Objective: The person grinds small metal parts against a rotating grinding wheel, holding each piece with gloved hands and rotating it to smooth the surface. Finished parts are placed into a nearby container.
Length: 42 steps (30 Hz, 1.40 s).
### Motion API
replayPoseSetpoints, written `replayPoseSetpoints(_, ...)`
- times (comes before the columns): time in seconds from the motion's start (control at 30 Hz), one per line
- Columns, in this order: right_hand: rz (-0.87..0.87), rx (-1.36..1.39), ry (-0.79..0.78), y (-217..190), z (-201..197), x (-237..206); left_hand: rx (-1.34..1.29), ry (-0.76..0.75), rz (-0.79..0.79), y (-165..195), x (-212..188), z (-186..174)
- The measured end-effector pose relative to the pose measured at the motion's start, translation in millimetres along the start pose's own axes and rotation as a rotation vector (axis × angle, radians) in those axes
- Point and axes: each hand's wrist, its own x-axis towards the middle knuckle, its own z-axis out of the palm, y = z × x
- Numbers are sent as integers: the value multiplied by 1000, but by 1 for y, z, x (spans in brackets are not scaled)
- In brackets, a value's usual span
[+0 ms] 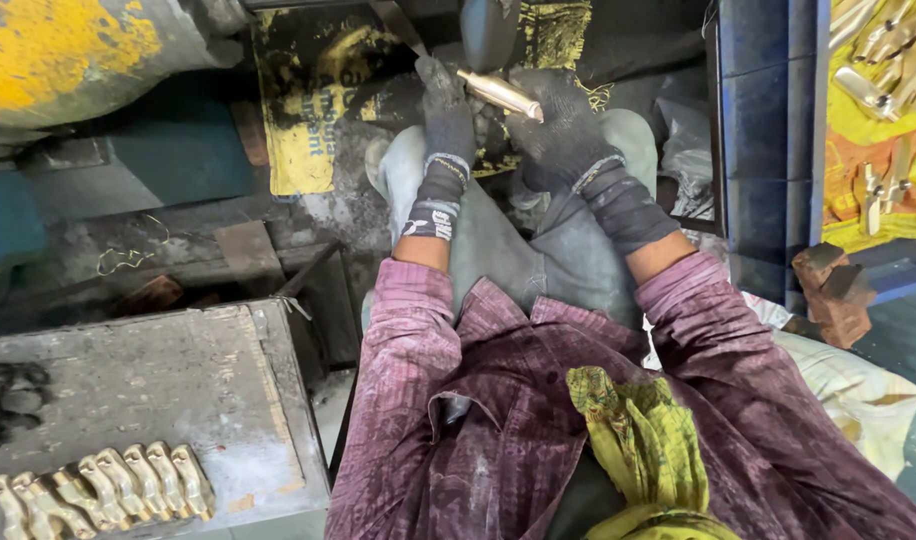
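Observation:
Both my hands wear dark knitted gloves and meet above my knees. My left hand (446,112) and my right hand (558,125) together grip a shiny brass rod-shaped part (498,93), which lies slanted between them just under a dark wheel-like machine part (488,30). The left fingers pinch its upper left end. My right hand wraps around its lower right end. I wear a purple striped shirt and grey trousers.
A grey metal table (178,380) at lower left carries a row of several brass castings (103,485). More brass parts (883,60) lie on yellow cloth at upper right, beyond a blue panel (768,130). A yellow drum (68,50) sits upper left; bricks (833,290) stand at right.

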Motion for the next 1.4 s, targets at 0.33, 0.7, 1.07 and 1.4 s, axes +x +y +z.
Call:
replayPoseSetpoints(0.33, -2, 5, 56, -2, 10, 5, 1655, -126, 397, -19, 19, -1)
replayPoseSetpoints(0.7, -10, 12, 83, -5, 21, 28, 1662, 60, 632, -35, 38, -7)
replayPoseSetpoints(1.07, 43, -3, 122, -1, 19, 7, 1546, 323, 1035, -14, 20, 0)
replayPoseSetpoints(1.4, -249, -306, 86, 23, 17, -2, 1529, 63, 501, -48, 24, -4)
